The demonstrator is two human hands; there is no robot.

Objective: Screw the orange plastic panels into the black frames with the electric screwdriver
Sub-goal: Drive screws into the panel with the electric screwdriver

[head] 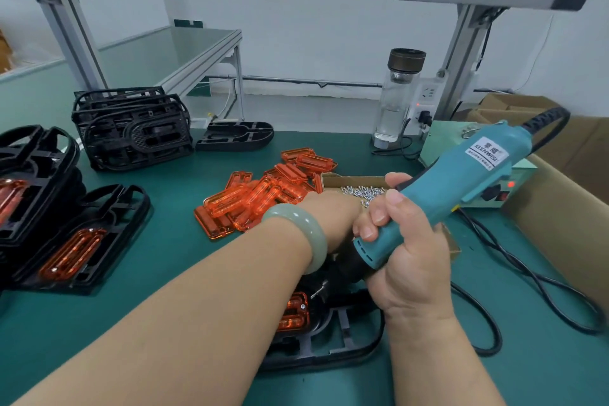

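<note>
Screwdriver label reads KEENWISI.

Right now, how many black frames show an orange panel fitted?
3: the near frame, bottom centre; the flat frame, at left; the stacked frame, far left. Others may be hidden.

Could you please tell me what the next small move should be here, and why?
Probably pinch one screw from the screw box and carry it to the orange panel in the black frame. The left hand reaches to the box, its fingertips hidden, while the right hand grips the electric screwdriver, tilted with its bit above that panel.
</note>
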